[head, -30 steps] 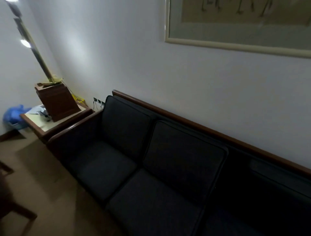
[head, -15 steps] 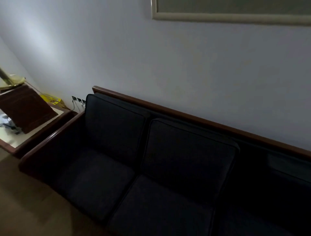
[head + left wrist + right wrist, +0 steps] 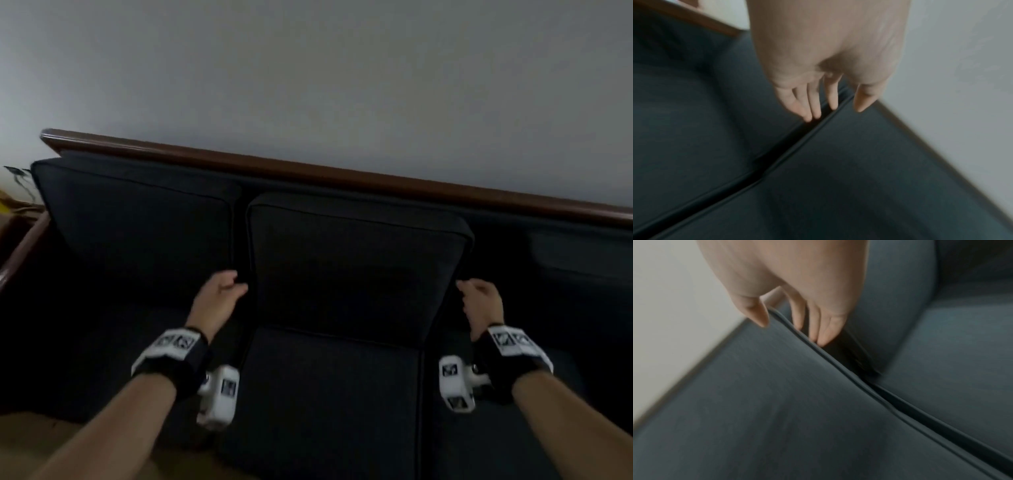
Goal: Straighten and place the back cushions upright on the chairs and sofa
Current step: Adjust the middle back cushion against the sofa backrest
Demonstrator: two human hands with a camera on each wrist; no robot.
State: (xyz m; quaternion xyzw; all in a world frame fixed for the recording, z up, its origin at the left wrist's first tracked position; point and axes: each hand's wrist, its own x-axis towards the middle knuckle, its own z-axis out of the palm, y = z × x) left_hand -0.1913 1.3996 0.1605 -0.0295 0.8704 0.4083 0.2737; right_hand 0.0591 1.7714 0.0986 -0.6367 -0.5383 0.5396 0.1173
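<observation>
A dark sofa with a wooden top rail (image 3: 308,168) fills the head view. Its middle back cushion (image 3: 352,267) stands upright, with the left back cushion (image 3: 137,233) upright beside it. My left hand (image 3: 236,284) is at the middle cushion's left edge. In the left wrist view its fingers (image 3: 813,112) reach fairly straight into the gap between the two cushions, thumb apart over the middle cushion (image 3: 869,138). My right hand (image 3: 462,291) pinches the cushion's right edge. There the thumb lies on the front face (image 3: 756,369) and the fingers (image 3: 818,334) sit behind the piping.
The sofa's right section (image 3: 565,260) is very dark and how its back cushion stands is unclear. Seat cushions (image 3: 325,394) lie below the hands. A wooden armrest (image 3: 20,246) bounds the left end. A pale wall (image 3: 308,85) rises behind, and tan carpet (image 3: 27,442) shows at lower left.
The view has swung right and closer to the sofa, losing the side table. Both hands have come into view and reached the two sides of the middle back cushion.
</observation>
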